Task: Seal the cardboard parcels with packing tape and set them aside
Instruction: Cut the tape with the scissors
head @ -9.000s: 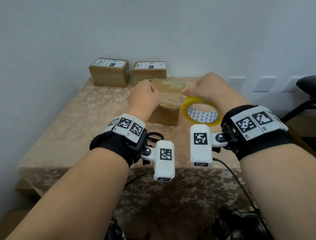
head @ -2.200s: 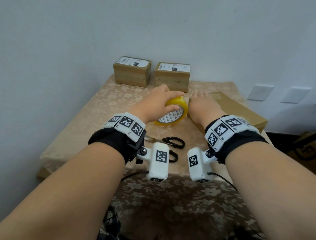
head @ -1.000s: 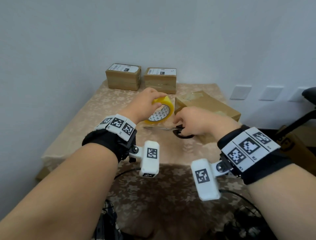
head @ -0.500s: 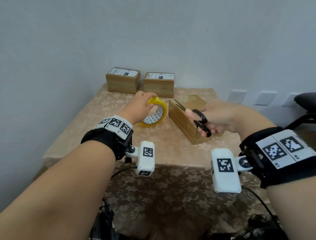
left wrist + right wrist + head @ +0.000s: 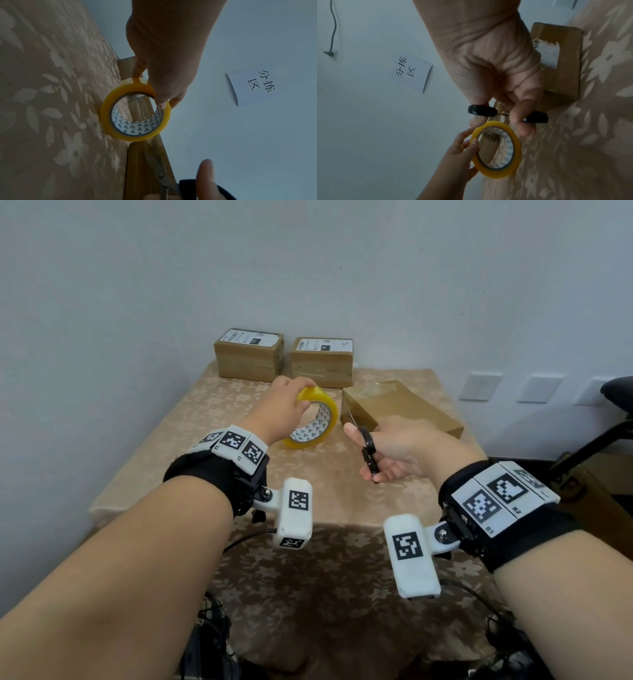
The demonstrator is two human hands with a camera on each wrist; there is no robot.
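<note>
Holding a yellow roll of tape (image 5: 313,419) just left of centre in the head view, the left hand (image 5: 281,409) pinches the roll's upper rim, thumb inside the ring and fingers over the outside. The roll stands on edge, its lower rim at the tablecloth (image 5: 212,412); whether it touches the cloth is hard to tell. The right hand (image 5: 404,446), right of centre, grips a pair of black-handled scissors (image 5: 368,453), thumb through one loop and fingers curled round the other, with the blades pointing up the frame toward the gap between the roll and the near box (image 5: 400,405). In the left wrist view the blades (image 5: 157,169) lie along the box's side at the lower middle, apparently only slightly parted.

The near box lies at an angle in the middle right of the head view, with clear tape glinting on its top. Two more boxes, one to the left (image 5: 248,357) and one to the right (image 5: 322,361), stand side by side against the wall at upper centre, each bearing a white label. A paper sign (image 5: 414,73) with printed characters hangs on the wall, at centre left of the right wrist view. White wall plates (image 5: 479,386) sit at the right edge of the head view.
</note>
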